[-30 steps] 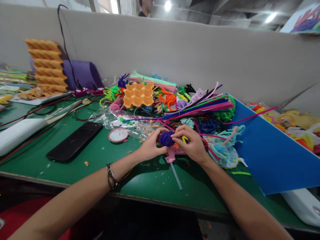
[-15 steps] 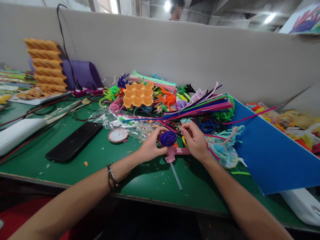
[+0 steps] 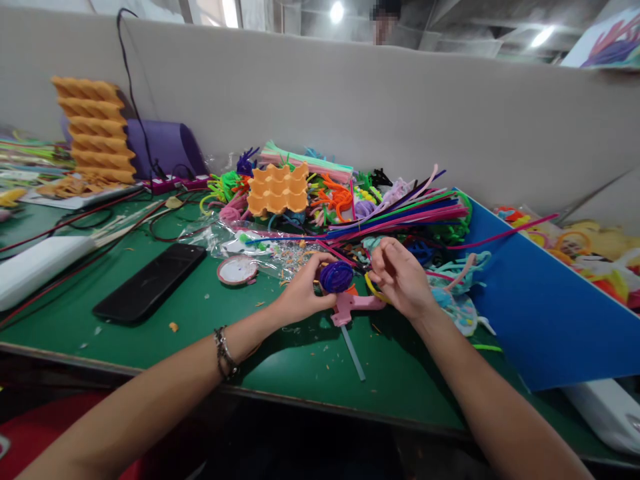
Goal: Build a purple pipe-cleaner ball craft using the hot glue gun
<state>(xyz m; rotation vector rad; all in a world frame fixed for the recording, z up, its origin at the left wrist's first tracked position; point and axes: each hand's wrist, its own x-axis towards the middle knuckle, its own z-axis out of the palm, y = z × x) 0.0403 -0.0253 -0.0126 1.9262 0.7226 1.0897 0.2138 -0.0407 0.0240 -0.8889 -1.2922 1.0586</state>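
Observation:
My left hand (image 3: 303, 293) is closed around a coiled purple pipe-cleaner ball (image 3: 336, 276), holding it just above the green table (image 3: 210, 333). My right hand (image 3: 403, 277) is to the right of the ball, fingers curled in a pinch, with a yellow pipe cleaner (image 3: 373, 288) looping under it; whether it grips that strand I cannot tell. A pink glue gun (image 3: 353, 307) lies below the ball, with a clear glue stick (image 3: 353, 352) pointing towards me.
A heap of coloured pipe cleaners (image 3: 400, 210) and an orange egg tray (image 3: 278, 189) lie behind my hands. A black phone (image 3: 150, 282) and a round lid (image 3: 237, 271) are left. A blue board (image 3: 540, 300) leans at the right. A grey partition (image 3: 350, 107) backs the table.
My right hand has lifted off the purple ball and drawn to the right. My left hand has kept hold of the ball in the same place.

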